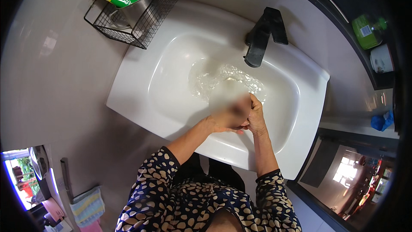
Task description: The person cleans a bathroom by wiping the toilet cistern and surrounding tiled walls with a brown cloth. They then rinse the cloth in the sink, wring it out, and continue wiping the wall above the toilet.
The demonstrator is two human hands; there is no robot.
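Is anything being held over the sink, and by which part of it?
It cannot be told: the left grip and right grip come together over the white sink, but blur hides what may be between them.

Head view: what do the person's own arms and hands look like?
Dark navy sleeves with irregular cream spots end partway along the forearms, which are bare beyond. The left hand and right hand look ungloved; blur hides whether rings are worn.

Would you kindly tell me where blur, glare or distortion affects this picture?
In the head view, a smudged blur hides much of the left hand; the right hand is clearer; rippling water glints; the lower-left window is overexposed; the dark shelf bows.
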